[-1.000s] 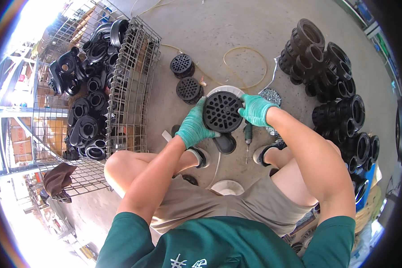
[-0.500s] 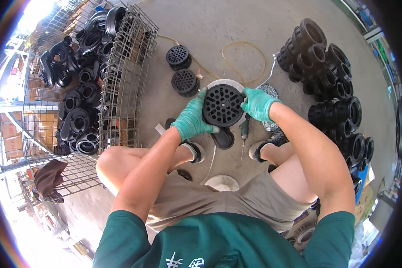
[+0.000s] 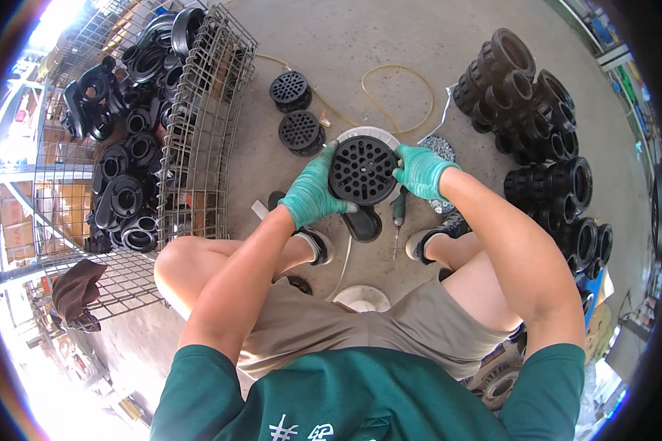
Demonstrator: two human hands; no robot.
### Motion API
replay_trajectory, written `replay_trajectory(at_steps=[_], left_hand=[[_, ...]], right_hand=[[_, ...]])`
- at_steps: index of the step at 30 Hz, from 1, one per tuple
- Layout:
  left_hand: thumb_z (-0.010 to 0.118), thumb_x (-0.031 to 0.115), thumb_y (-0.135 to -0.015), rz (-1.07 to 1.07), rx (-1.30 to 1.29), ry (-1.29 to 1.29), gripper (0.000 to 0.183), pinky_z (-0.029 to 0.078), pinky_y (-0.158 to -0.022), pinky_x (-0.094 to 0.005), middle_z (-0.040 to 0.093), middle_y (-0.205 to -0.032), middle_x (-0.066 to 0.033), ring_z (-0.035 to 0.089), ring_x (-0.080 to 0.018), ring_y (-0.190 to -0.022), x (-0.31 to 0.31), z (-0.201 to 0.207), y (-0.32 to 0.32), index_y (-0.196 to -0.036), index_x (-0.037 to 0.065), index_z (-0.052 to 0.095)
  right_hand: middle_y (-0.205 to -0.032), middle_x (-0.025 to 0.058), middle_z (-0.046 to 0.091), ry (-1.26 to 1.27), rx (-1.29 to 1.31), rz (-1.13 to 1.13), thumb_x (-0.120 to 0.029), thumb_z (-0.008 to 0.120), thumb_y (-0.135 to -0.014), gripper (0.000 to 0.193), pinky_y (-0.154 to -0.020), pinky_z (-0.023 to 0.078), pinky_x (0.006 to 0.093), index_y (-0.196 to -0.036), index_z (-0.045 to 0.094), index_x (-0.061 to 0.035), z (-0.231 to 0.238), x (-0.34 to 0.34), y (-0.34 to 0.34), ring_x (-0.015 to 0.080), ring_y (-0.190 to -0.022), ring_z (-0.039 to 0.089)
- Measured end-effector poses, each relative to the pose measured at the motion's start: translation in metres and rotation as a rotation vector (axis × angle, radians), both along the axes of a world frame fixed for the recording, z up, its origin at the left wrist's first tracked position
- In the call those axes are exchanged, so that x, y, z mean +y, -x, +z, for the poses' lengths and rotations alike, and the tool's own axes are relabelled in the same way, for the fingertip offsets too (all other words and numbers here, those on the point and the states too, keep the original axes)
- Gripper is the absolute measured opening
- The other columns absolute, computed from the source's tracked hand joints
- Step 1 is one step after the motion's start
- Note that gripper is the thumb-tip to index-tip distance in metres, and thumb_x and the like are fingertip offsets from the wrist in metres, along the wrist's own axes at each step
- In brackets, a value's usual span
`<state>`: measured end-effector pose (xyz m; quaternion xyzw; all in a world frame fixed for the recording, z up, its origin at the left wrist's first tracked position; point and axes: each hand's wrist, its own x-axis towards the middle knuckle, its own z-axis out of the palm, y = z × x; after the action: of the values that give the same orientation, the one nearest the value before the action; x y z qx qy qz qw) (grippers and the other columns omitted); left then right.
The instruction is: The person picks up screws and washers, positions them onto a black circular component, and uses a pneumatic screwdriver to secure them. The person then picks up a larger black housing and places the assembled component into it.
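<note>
Handling: the strainer [image 3: 360, 180] is between both hands, over the pale disc [image 3: 357, 132]; whether it rests there or is held just above cannot be told. The left hand [image 3: 312, 195] clasps the rim from the left, thumb at the lower edge, fingers at the upper. The right hand [image 3: 421, 171] is curled at the opposite rim; whether it pinches anything cannot be told. In my judgement, the work calls for a level face, even pressure from both sides, and fingertips clear of the holes. The pale centre spot is too small to identify and should stay uncovered.

Materials: the cage [image 3: 202, 110] is bare wire mesh, holding glossy black castings [image 3: 110, 209]. The ribbed rings [image 3: 548, 184] at right are black and cylindrical, heaped in rows. The strainer is matt black and round, with round holes and radial slots; two spare strainers [image 3: 300, 129] stand beyond. The gloves are green and finely creased. The driver [image 3: 399, 209] is green with a slender bit. The fasteners [image 3: 441, 148] are small, grey, shiny, loosely heaped
</note>
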<state>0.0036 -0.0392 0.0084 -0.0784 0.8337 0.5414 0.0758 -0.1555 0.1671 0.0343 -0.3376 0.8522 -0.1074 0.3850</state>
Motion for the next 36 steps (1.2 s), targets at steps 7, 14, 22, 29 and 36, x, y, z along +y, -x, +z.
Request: replay_trajectory(at_steps=[7, 14, 22, 29, 36], left_hand=[[0.099, 0.014, -0.045, 0.007, 0.009, -0.031, 0.139, 0.033, -0.12, -0.0355, 0.04, -0.153, -0.0155, 0.04, -0.0257, -0.14, -0.002, -0.007, -0.001, -0.156, -0.004, 0.017], [0.099, 0.014, -0.046, 0.007, 0.021, -0.054, 0.139, 0.032, -0.12, -0.0353, 0.04, -0.153, -0.016, 0.04, -0.0254, -0.141, -0.002, -0.006, -0.002, -0.155, -0.005, 0.016], [0.097, 0.029, -0.056, 0.045, 0.248, 0.179, 0.131, 0.026, -0.122, -0.039, 0.031, -0.157, -0.0227, 0.029, -0.035, -0.147, -0.006, 0.03, 0.004, -0.155, -0.006, 0.019], [0.083, 0.02, -0.08, -0.051, 0.626, 0.409, 0.072, 0.048, -0.101, -0.0382, 0.056, -0.135, -0.018, 0.058, -0.0336, -0.117, -0.01, 0.186, 0.044, -0.142, 0.005, 0.05], [0.083, 0.018, -0.078, -0.063, 0.489, 0.412, 0.061, 0.05, -0.099, -0.0393, 0.059, -0.131, -0.0153, 0.059, -0.032, -0.115, -0.031, 0.167, 0.064, -0.133, 0.006, 0.059]], right_hand=[[-0.111, 0.0262, 0.068, 0.021, 0.001, -0.002, -0.023, 0.063, -0.094, 0.038, -0.092, 0.052, 0.047, -0.119, 0.057, 0.0054, 0.006, -0.001, -0.003, 0.0425, -0.107, 0.064], [-0.116, 0.0257, 0.067, 0.055, -0.037, -0.033, -0.023, 0.063, -0.094, 0.039, -0.093, 0.051, 0.0462, -0.121, 0.057, 0.0049, 0.001, 0.003, -0.001, 0.0414, -0.11, 0.063], [-0.119, 0.0218, 0.068, 0.125, -0.009, -0.14, -0.027, 0.06, -0.094, 0.047, -0.097, 0.05, 0.044, -0.135, 0.055, -0.0031, 0.036, 0.019, 0.016, 0.0392, -0.11, 0.064], [-0.117, 0.0206, 0.069, -0.086, 0.151, 0.018, -0.011, 0.062, -0.09, 0.033, -0.095, 0.052, 0.0408, -0.121, 0.066, -0.0035, 0.046, 0.074, 0.084, 0.0355, -0.109, 0.066], [-0.119, 0.0191, 0.068, -0.244, 0.193, -0.049, -0.017, 0.064, -0.085, 0.038, -0.096, 0.052, 0.0439, -0.122, 0.068, -0.0099, -0.134, 0.112, 0.104, 0.0375, -0.11, 0.065]])
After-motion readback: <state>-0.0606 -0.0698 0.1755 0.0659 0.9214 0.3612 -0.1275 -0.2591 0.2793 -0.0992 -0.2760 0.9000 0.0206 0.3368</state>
